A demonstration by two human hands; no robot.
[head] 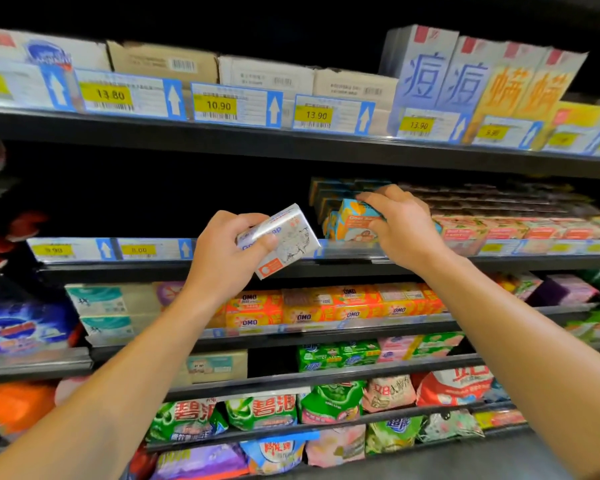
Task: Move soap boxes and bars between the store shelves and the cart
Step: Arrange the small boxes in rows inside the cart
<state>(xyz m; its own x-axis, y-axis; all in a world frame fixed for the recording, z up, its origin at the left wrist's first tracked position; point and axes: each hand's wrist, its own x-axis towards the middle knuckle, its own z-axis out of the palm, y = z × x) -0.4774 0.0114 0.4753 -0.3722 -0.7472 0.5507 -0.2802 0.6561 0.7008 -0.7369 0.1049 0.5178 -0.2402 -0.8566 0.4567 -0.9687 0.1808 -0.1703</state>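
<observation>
- Store aisle, dark shelving stacked in tiers, price tags clipped along the front edges.
- Second shelf bare and dark on its left half; orange-and-blue soap boxes stacked near its middle, pink packs running on toward its right end.
- Left hand curled round a silver-white soap box, tilted, held in the air just in front of that shelf's front edge.
- Right hand clamped from above on the orange-and-blue front box at the shelf's front edge, fingers over its top.
- Cart not in view.
- Step judged: either pulling the front box off the stack or seating it there; cannot tell which from this alone.
- Next calls for keeping the front box level so the neighbouring boxes stay put, and keeping the tilted silver-white soap box clear of the tag rail.
- Lower shelves packed with OMO bars and detergent bags, untouched.
</observation>
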